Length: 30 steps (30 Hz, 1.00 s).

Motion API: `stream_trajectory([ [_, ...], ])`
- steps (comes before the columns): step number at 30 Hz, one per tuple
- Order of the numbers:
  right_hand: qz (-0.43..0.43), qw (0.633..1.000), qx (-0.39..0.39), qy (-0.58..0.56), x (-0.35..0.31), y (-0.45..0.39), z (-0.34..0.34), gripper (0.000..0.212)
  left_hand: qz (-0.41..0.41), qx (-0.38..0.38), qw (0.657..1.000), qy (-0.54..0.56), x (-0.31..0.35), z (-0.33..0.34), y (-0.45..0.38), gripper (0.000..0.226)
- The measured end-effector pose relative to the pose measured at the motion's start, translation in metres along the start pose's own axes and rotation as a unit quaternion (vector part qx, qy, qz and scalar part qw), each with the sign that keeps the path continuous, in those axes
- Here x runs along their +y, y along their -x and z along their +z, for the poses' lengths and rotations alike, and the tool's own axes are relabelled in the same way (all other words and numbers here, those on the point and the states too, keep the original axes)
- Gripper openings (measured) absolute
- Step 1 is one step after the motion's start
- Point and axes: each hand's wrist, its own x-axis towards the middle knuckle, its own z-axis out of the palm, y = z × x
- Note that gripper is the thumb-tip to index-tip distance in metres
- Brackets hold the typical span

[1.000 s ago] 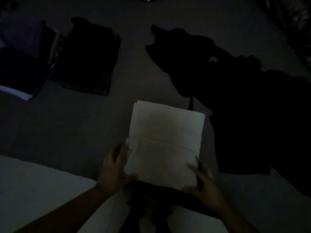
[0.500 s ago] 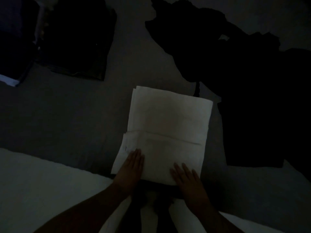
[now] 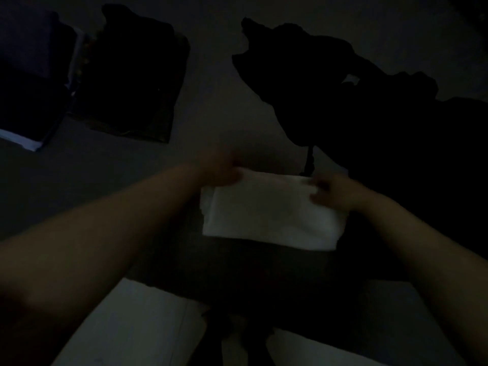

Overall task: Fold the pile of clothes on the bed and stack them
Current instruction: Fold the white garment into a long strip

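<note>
The scene is very dark. A white folded cloth (image 3: 272, 215) lies on the grey bed (image 3: 111, 180) in front of me, doubled into a short wide rectangle. My left hand (image 3: 219, 169) pinches its far left corner. My right hand (image 3: 332, 191) grips its far right corner. Both hands are blurred by motion. A heap of dark unfolded clothes (image 3: 383, 133) spreads across the right side of the bed. Two stacks of dark folded clothes (image 3: 132, 83) sit at the far left.
The leftmost stack (image 3: 29, 83) has a pale garment edge at its bottom. The bed's pale near edge (image 3: 137, 326) runs along the bottom, with my dark trousers between. Bare grey bedding lies between the stacks and the heap.
Both hands moved from the cloth's near edge to its far edge, carrying the near half over. The white cloth is now half its former length.
</note>
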Motion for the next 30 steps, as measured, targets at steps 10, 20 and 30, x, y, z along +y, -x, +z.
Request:
stream_trajectory([
  [10, 0.284, 0.823, 0.153, -0.468, 0.026, -0.002, 0.108, 0.086, -0.352, 0.101, 0.868, 0.336, -0.003, 0.129, 0.021, 0.111],
  [20, 0.173, 0.856, 0.15, -0.463, 0.007, 0.014, 0.12, 0.054, -0.289, 0.084, 0.794, 0.529, -0.009, 0.122, 0.034, 0.071],
  [30, 0.066, 0.862, 0.076, -0.497, -0.055, 0.021, 0.114, 0.063, -0.226, 0.143, 0.816, 0.512, -0.064, 0.069, 0.097, 0.046],
])
